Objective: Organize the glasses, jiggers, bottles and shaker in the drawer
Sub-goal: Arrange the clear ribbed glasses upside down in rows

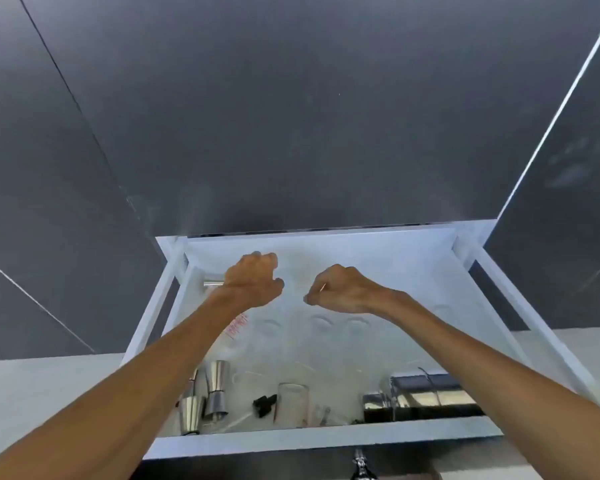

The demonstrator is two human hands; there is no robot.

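The white drawer [326, 439] stands pulled open below me. My left hand [253, 284] hovers over its far left part with the fingers curled. A steel cap [212, 284] shows just left of it, and a clear bottle with red print [237, 325] lies under the wrist. My right hand [340, 292] is beside it, fingers curled in a pinch. Whether either hand holds something clear is not visible. Two steel jiggers [217, 389] lie at the near left, next to a clear glass [291, 403]. A shiny steel shaker-like piece [423, 396] lies at the near right.
Faint outlines of several clear glasses [321, 322] show in a row mid-drawer. A small black item [264, 405] lies between the jiggers and the glass. Dark cabinet fronts [291, 116] rise behind the drawer, a pale counter [31, 393] flanks it, and a metal fitting [360, 462] sits below.
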